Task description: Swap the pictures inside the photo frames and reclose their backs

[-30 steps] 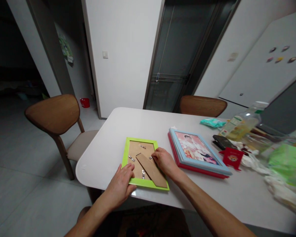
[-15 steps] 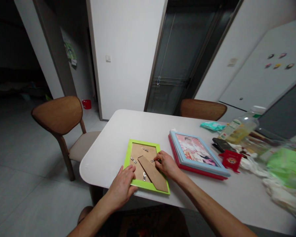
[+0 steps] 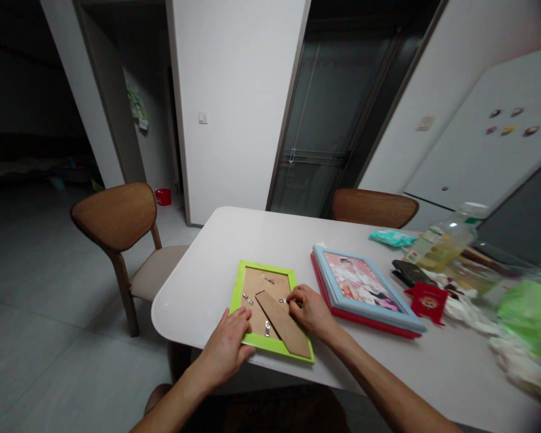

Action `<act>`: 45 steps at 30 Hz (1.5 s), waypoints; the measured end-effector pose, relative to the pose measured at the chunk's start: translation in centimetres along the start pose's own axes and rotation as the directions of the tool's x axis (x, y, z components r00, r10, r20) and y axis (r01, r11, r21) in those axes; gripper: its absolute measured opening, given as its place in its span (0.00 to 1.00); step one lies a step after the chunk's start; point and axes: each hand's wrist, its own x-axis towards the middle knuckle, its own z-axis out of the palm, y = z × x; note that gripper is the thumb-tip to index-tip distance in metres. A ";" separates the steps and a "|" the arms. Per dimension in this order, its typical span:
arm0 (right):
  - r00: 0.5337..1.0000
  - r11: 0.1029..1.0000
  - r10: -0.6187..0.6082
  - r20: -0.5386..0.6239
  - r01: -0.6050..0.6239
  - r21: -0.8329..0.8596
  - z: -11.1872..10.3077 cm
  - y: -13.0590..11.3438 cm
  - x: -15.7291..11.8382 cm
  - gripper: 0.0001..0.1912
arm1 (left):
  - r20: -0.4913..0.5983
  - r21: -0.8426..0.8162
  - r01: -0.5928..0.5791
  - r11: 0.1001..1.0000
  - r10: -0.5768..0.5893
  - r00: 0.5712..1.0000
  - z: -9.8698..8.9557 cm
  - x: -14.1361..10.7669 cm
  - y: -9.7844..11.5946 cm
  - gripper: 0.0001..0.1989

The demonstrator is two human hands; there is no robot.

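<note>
A lime-green picture frame (image 3: 275,344) lies face down near the front edge of the table, its brown backing board (image 3: 256,282) showing. The easel leg (image 3: 285,325) runs diagonally over the board, and small metal turn clips (image 3: 267,328) sit along the sides. My left hand (image 3: 228,344) grips the frame's near left corner, fingers on top and thumb at the front edge. At the right side, my right hand (image 3: 311,311) pinches at a metal clip (image 3: 282,300), which the fingertips partly hide.
To the right, a light-blue picture frame (image 3: 338,294) with a pink picture rests on a red one (image 3: 374,325). Beyond are a red packet (image 3: 428,302), a dark phone-like object (image 3: 410,273), a tilted bottle (image 3: 446,237) and a green bag (image 3: 529,313). Wooden chairs (image 3: 117,216) stand around the white table (image 3: 198,270).
The whole view has shifted slightly, so everything sits a little lower and further right. Both hands keep their places on the green frame, the right still at the clip.
</note>
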 end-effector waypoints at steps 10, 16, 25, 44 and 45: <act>0.974 0.976 -0.198 0.111 0.206 -0.069 2.0 -6.8 2.6 0.11 | -0.005 0.013 -0.022 1.000 0.023 1.000 0.2 0.1 -0.2 0.11; 0.963 0.970 -0.221 0.153 0.234 -0.071 3.4 -7.3 3.3 0.11 | -0.028 0.003 -0.043 0.999 0.043 0.999 0.5 0.1 -0.6 0.14; 0.951 0.963 -0.262 0.164 0.270 -0.027 3.7 -7.4 3.1 0.12 | -0.023 -0.001 -0.038 0.999 0.038 0.999 0.3 0.1 -0.4 0.13; 0.991 0.980 0.132 -0.019 -0.133 -0.149 3.8 -2.5 7.7 0.13 | -0.021 0.012 -0.041 0.999 0.041 0.999 0.4 -0.1 -0.5 0.13; 0.992 0.982 0.127 -0.018 -0.128 -0.141 4.0 -2.7 7.8 0.13 | -0.020 0.013 -0.043 0.999 0.043 0.999 0.4 -0.1 -0.6 0.13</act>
